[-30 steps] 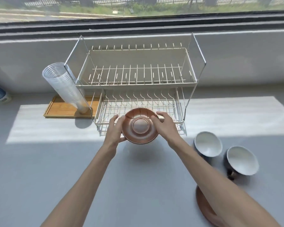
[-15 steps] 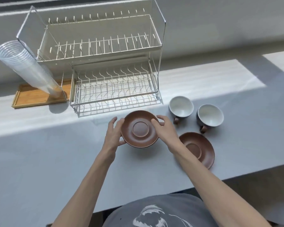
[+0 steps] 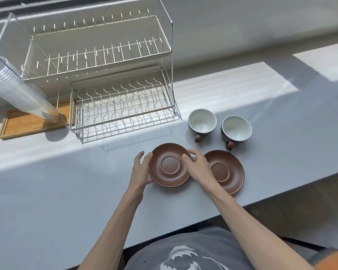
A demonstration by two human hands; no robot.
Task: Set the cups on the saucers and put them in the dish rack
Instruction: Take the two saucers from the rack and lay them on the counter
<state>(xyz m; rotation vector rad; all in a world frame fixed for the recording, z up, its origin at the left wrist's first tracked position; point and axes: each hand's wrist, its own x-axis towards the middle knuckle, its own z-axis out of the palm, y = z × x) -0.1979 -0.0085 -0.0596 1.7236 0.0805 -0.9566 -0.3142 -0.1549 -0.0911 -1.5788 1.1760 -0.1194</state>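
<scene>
A grey shirt (image 3: pixel 183 252) with a white print is seen at the bottom edge. Two bare arms are stretched forward from it over the grey bench (image 3: pixel 47 191).

The left hand (image 3: pixel 140 169) is curled against the left rim of a brown saucer (image 3: pixel 170 165). Its fingers (image 3: pixel 144 158) are spread and bent along the edge, and the thumb is tucked under the near rim. The right hand (image 3: pixel 198 166) is laid over the right rim of the same saucer, with the fingertips bent down onto the edge. The saucer is held between both hands, flat and right side up. It cannot be told whether it is resting on the bench or lifted just above it.

A second brown saucer (image 3: pixel 228 171) is lying flat on the bench just to the right. Part of it is hidden by the right wrist.

A little farther back, two dark cups with white insides are standing upright side by side. The left cup (image 3: pixel 202 121) and the right cup (image 3: pixel 236 128) both have brown handles turned toward the person. Nothing is seen inside them.

Farther back and to the left, a two-level wire dish rack (image 3: pixel 115 75) is set in the sunlight. No dishes are seen in it. Beside its left end, a tilted stack of clear plastic cups (image 3: pixel 18 92) is propped on a wooden tray (image 3: pixel 23 123).
</scene>
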